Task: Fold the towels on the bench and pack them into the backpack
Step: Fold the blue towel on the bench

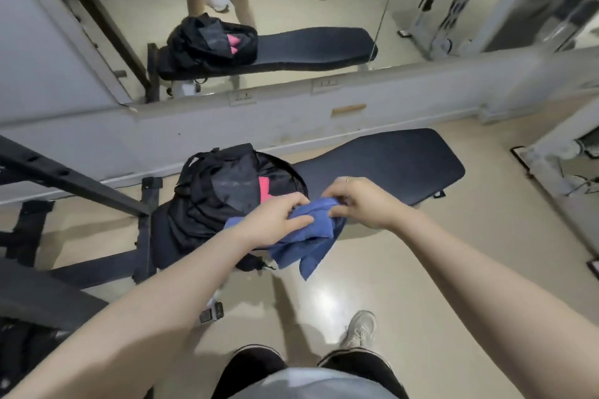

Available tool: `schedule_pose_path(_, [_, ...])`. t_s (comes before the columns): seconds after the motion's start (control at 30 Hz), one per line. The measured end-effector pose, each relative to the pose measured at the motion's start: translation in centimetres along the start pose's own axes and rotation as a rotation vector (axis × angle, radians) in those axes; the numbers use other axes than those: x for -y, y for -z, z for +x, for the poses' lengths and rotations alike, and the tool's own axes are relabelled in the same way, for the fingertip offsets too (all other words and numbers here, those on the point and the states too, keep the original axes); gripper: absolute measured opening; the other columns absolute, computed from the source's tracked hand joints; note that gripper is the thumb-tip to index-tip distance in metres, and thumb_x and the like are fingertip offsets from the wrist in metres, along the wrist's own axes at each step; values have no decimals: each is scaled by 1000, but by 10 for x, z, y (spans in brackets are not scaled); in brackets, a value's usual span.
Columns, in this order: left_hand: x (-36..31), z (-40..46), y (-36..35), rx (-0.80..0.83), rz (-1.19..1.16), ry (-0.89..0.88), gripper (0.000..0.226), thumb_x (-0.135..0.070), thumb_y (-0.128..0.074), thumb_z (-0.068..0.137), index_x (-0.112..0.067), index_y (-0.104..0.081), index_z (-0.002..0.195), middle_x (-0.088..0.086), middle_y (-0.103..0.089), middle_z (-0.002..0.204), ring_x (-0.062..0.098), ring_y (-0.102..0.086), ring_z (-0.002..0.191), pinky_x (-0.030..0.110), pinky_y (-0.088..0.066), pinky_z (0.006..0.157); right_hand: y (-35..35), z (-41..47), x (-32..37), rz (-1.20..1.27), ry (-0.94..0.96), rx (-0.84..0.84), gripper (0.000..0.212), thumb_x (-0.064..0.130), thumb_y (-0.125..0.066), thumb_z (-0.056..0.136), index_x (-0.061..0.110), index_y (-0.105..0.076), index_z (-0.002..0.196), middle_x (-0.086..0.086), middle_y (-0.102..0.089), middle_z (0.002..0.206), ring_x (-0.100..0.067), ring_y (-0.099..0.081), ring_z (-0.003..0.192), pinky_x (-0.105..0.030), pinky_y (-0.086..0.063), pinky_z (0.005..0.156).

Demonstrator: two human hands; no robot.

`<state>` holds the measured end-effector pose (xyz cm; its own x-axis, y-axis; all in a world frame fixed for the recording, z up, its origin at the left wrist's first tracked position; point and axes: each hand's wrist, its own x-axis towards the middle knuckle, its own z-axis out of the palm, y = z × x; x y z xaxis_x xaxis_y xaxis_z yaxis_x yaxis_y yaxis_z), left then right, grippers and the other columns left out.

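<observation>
Blue towel (304,230) at frame centre, bunched and rumpled, loose corner hanging below near edge of bench (389,162). My left hand (275,220) grips its left side, fingers curled over cloth; my right hand (359,201) pinches its top edge. Black backpack (214,197) lies unzipped on bench left of centre, pink towel (265,189) showing inside. Count: 2 towels, 1 backpack, 1 bench, plus mirror (291,10) copy in upper frame.

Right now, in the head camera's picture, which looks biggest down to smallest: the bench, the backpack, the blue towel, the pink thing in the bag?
1. bench
2. backpack
3. blue towel, bunched up
4. pink thing, mostly hidden
</observation>
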<state>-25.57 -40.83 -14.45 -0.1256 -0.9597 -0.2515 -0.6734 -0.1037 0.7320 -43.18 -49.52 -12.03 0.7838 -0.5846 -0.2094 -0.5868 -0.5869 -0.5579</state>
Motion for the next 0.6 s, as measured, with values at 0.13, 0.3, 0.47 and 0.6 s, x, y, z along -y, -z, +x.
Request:
schedule_pose_path(0.13, [-43,61,-33,-39,-38,19,5,-20,-58,86,-18,-57,89,-3,-60,78,9,-49,66,22,-38,63,37,-22,-72,9,-87,-103,14,11,-60,84,12,-63,97,0,-52,86,-15,-45,78,-22,-31,68])
schedule_pose_path(0.3, [-66,122,-66,-30,-9,16,13,-13,-59,84,-24,-53,85,-13,-52,63,-6,-47,54,11,-34,55,66,-39,-149,-18,-237,-241,12,14,-56,84,14,-60,95,3,-50,88,-20,-51,86,-32,-41,74])
schedule_pose_path(0.47, [-51,174,-86,-101,47,74,7,-10,-59,84,-16,-60,86,-9,-53,66,-2,-49,58,13,-34,55,71,-22,-212,-177,-361,-300,13,21,-47,91,14,-58,96,-5,-55,98,-26,-53,90,-31,-36,66])
schedule_pose_path(0.6, [-24,210,-97,-86,1,173,18,-11,-59,85,-23,-55,72,-3,-56,69,3,-46,59,14,-32,54,64,0,-261,69,-588,-434,12,11,-49,85,12,-61,86,-9,-58,91,-29,-53,84,-39,-46,73])
